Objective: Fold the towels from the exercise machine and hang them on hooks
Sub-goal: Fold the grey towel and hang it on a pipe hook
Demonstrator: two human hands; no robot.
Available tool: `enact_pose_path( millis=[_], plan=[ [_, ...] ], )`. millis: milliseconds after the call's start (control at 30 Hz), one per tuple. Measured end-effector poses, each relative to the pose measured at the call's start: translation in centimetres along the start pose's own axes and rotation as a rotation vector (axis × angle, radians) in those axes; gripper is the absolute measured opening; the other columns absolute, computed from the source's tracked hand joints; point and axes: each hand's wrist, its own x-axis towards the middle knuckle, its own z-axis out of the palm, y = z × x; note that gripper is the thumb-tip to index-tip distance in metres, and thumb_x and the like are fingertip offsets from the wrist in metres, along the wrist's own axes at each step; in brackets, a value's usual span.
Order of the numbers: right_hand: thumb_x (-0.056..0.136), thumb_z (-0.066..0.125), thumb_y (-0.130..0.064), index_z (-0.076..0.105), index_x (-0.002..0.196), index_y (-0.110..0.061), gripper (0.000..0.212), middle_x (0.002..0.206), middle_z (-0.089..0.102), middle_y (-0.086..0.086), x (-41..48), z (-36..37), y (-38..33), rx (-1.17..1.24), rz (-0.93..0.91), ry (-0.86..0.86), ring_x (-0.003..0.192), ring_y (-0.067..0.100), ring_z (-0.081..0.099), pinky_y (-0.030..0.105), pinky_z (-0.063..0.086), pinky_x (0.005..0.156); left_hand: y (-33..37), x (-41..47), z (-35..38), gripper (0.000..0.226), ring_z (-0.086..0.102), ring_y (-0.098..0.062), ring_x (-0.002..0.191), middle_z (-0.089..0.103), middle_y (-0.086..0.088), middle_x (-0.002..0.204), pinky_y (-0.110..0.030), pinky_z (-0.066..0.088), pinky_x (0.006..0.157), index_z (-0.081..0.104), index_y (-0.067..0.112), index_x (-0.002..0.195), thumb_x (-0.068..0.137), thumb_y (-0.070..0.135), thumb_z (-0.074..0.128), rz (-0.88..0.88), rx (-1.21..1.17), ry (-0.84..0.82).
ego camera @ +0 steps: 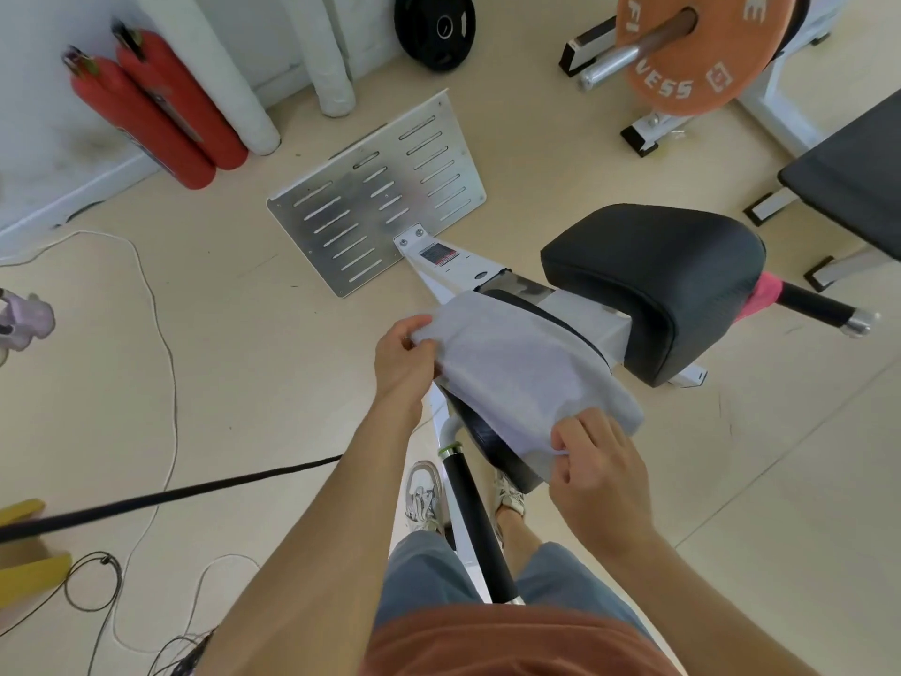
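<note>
Stands over the exercise machine [463, 265] with a grey towel [526, 373] draped across its lower seat pad [492, 451], just in front of the big black cushion [653, 285].

Pinches the towel's far-left end in the left hand [404, 353], thumb and curled fingers closed on the cloth edge. Pinches the near-right edge in the right hand [597, 470], fingers curled inward and thumb and forefinger tight on a small fold. Carries nothing else in either hand.

Spans the towel's long axis from grip to grip, slanting from far left down to near right, with the middle of the cloth resting on the pad between. Needs no further reach, then: has both ends in hand already.

Looks set to lift the cloth clear and bring one end onto the other, halving it across the short way. Probably calls for the left hand to travel along that slant toward the right, since the left end sits farther from the body. Risks a skewed fold if the edges do not meet square.

Shows a pink towel [763, 295] tucked behind the cushion, well apart from both hands and nearer the right one. Shows no hooks anywhere in view.
</note>
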Motion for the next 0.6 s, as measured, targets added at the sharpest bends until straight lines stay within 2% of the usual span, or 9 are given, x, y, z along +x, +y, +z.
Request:
enact_pose_path(
  millis=[100,167,267,333,400,467,533,600],
  plan=[
    [0.066,0.049,0.006,0.056,0.071,-0.008,0.017,0.075,0.052,0.005,-1.2,1.0,0.2,-0.008,-0.006,-0.100,0.063,0.021,0.045,0.022,0.033,0.054,-2.0,-0.4,0.2,0.042,0.055,-0.014,0.069,0.063,-0.009,0.103,-0.023,0.048,0.057,0.067,0.015,0.108,0.079,-0.004,0.043,-0.007,0.181,0.025],
    [0.061,0.060,0.007,0.058,0.077,-0.009,0.023,0.082,0.054,0.004,-1.8,1.7,0.5,0.008,0.072,-0.224,0.068,0.021,0.050,0.021,0.038,0.054,-2.8,-0.5,0.4,0.037,0.057,-0.015,0.079,0.063,-0.006,0.110,-0.016,0.043,0.059,0.065,0.012,0.115,0.086,0.000,0.046,-0.003,0.256,0.017],
    [0.066,0.063,0.002,0.061,0.090,-0.014,0.029,0.094,0.054,0.000,-2.2,2.4,0.9,0.095,0.153,-0.404,0.078,0.019,0.055,0.019,0.043,0.061,-2.5,0.2,0.4,0.037,0.060,-0.025,0.105,0.061,-0.006,0.120,-0.024,0.047,0.081,0.063,0.012,0.120,0.087,0.006,0.047,0.001,0.361,-0.001],
    [0.075,0.063,-0.006,0.062,0.091,-0.017,0.020,0.094,0.055,-0.005,-2.3,2.3,1.0,0.174,0.179,-0.444,0.075,0.014,0.055,0.017,0.042,0.060,-2.0,0.5,0.3,0.050,0.049,-0.030,0.120,0.050,-0.007,0.131,-0.032,0.046,0.093,0.056,0.016,0.128,0.080,0.003,0.048,0.001,0.575,0.007],
    [0.086,0.061,-0.018,0.062,0.084,-0.018,0.002,0.084,0.060,-0.007,-2.0,1.9,0.7,0.328,0.401,-0.381,0.070,0.012,0.058,0.021,0.046,0.060,-1.1,-0.6,0.7,0.062,0.034,-0.029,0.127,0.037,-0.006,0.140,-0.034,0.040,0.099,0.047,0.021,0.135,0.076,0.000,0.048,0.160,0.808,0.019],
    [0.090,0.060,-0.028,0.062,0.078,-0.015,0.018,0.075,0.064,0.001,-1.2,1.5,1.0,0.582,0.824,-0.242,0.074,0.022,0.062,0.030,0.049,0.065,-0.2,-2.4,2.2,0.056,0.031,-0.025,0.132,0.036,-0.004,0.146,-0.028,0.029,0.104,0.044,0.023,0.138,0.085,0.007,0.050,0.476,0.839,-0.086],
    [0.087,0.063,-0.038,0.058,0.090,-0.012,0.027,0.088,0.065,0.007,-0.4,1.4,2.2,0.811,1.202,-0.113,0.087,0.029,0.064,0.037,0.051,0.072,-0.3,-4.2,4.6,0.054,0.027,-0.024,0.139,0.031,-0.003,0.152,-0.032,0.024,0.111,0.034,0.029,0.144,0.093,0.033,0.050,0.678,0.898,-0.324],
    [0.083,0.068,-0.047,0.049,0.112,-0.018,0.045,0.109,0.059,0.003,0.2,1.5,3.6,0.977,1.394,-0.150,0.102,0.027,0.060,0.039,0.051,0.078,-1.8,-5.5,6.5,0.068,0.018,-0.026,0.144,0.015,-0.003,0.158,-0.046,0.023,0.114,0.012,0.038,0.148,0.090,0.060,0.040,0.774,1.189,-0.469]
  ],
)
